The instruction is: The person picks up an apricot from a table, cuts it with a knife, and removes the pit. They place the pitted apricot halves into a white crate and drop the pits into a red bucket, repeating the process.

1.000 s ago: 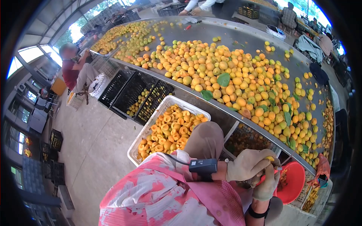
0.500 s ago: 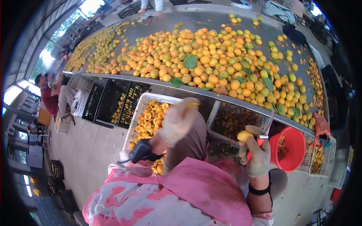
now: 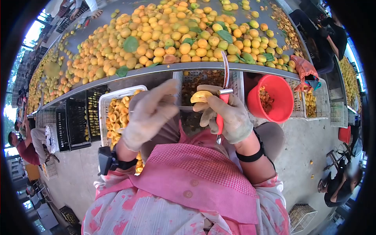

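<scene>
My gloved right hand grips a knife with a red handle; its curved blade points up toward the table edge. Between the thumb and fingers of that same hand sits a cut apricot, its flesh side showing. To the left, my gloved left hand is smeared a little by motion, fingers stretched and apart, with nothing visible in it. Below and beyond that hand is a white crate holding apricot halves. Whole apricots are heaped on the metal table ahead.
A red bucket with scraps stands at right, near a red bag on the table edge. Another crate with dark scraps sits under the table. Black crates stand left. Other people sit at left and right; a co-worker's hand is across the table.
My left hand has come back from over the crate of halves toward my right hand, its fingers now spread. My right hand has shifted left with knife and apricot. The view has turned right.
</scene>
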Demonstrator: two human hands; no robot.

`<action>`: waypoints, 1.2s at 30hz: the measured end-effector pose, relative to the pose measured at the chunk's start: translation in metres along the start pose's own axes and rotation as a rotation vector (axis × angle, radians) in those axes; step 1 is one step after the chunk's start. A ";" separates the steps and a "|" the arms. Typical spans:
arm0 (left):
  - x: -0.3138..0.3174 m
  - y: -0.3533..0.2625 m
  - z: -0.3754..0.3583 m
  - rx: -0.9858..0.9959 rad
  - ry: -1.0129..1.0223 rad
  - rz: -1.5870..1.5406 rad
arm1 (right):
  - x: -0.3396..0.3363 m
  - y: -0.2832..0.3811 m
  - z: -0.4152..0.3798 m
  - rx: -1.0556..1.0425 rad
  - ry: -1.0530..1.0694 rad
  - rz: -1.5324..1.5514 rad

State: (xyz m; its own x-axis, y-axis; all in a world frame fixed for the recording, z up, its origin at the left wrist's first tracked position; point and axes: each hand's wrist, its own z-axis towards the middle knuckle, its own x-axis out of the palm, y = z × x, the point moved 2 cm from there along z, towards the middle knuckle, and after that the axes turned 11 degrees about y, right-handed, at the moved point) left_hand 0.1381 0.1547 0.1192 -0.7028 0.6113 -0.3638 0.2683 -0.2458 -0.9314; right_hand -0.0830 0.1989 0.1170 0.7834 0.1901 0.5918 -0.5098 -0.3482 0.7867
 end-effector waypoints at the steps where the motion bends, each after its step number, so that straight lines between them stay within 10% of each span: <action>1: 0.013 -0.007 0.008 0.002 0.001 -0.006 | 0.000 -0.001 -0.001 -0.014 0.004 0.004; 9: 0.058 0.004 0.035 0.106 0.041 -0.714 | -0.012 -0.006 -0.010 0.013 -0.069 -0.082; 22: 0.067 -0.001 0.036 0.098 0.020 -0.754 | 0.004 -0.001 -0.018 -0.169 -0.225 -0.262; 28: 0.068 0.001 0.035 0.171 0.028 -0.279 | 0.004 0.007 -0.020 -0.100 -0.167 -0.316; 36: 0.076 -0.008 0.032 0.068 0.022 -0.786 | 0.003 -0.006 -0.017 -0.202 -0.187 -0.394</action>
State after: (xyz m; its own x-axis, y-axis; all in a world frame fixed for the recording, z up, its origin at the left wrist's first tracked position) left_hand 0.0612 0.1787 0.0994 -0.6562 0.6396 0.4005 -0.3434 0.2195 -0.9132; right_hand -0.0834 0.2169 0.1171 0.9718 0.0972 0.2149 -0.2061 -0.0935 0.9741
